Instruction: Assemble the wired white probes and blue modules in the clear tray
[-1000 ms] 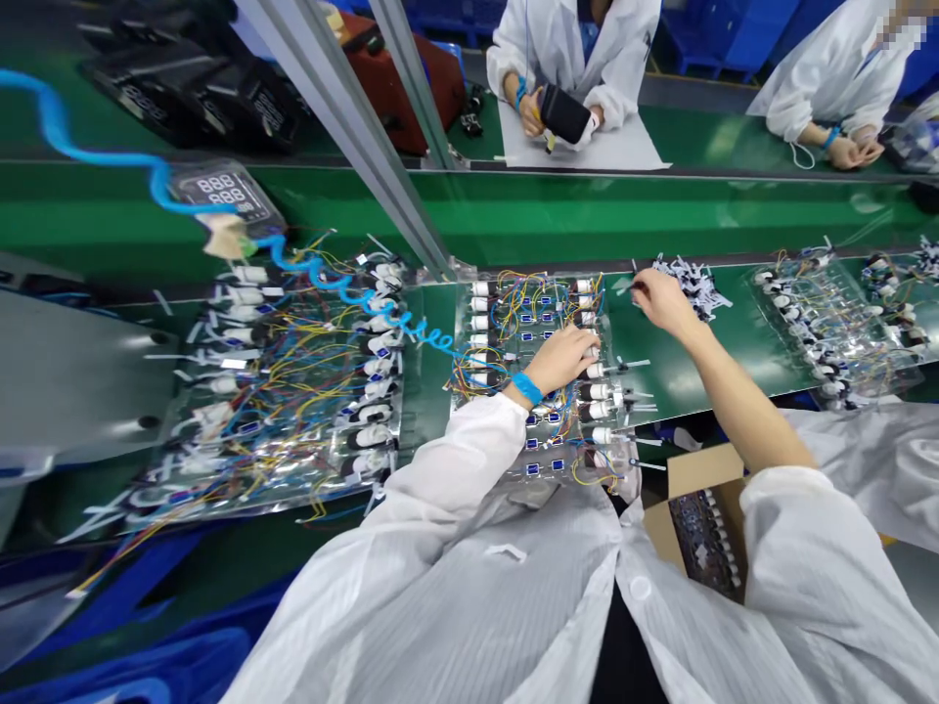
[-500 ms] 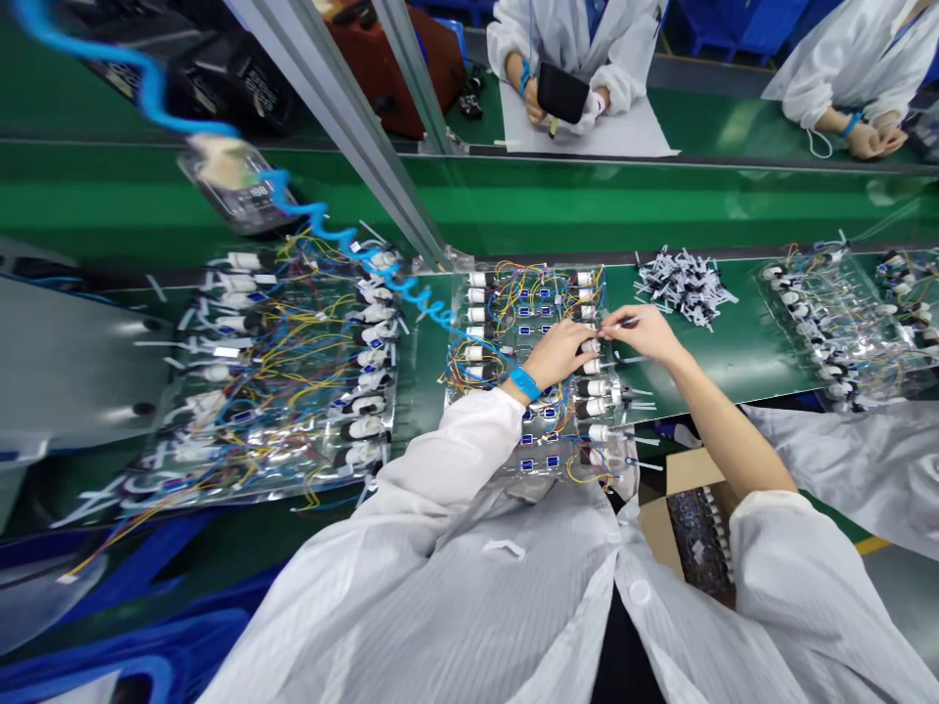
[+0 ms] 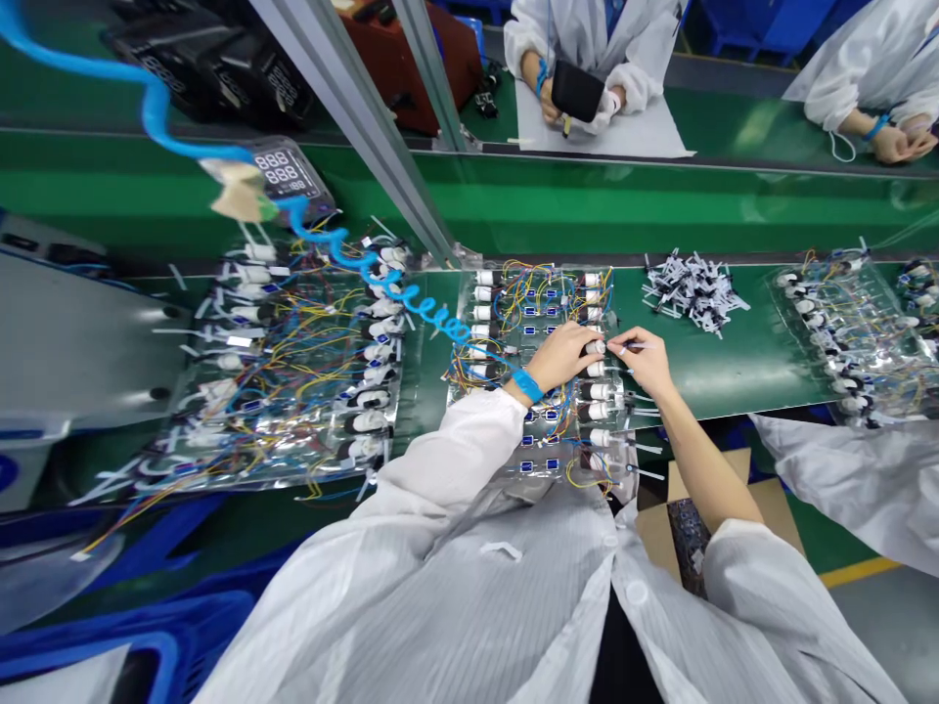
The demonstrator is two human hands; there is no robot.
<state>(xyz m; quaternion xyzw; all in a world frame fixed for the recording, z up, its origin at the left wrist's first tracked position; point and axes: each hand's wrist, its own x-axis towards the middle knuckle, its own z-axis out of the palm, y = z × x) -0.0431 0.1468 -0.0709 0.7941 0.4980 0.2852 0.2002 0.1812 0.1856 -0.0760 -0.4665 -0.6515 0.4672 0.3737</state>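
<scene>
One blue cord (image 3: pixel 298 208) seemingly crosses the middle tray (image 3: pixel 539 453).

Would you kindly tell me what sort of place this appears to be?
Probably an electronics assembly workshop: wired parts lie in rows along the green bench, a coiled blue cord runs toward the blue wristband, and people opposite wear white coats.
</scene>
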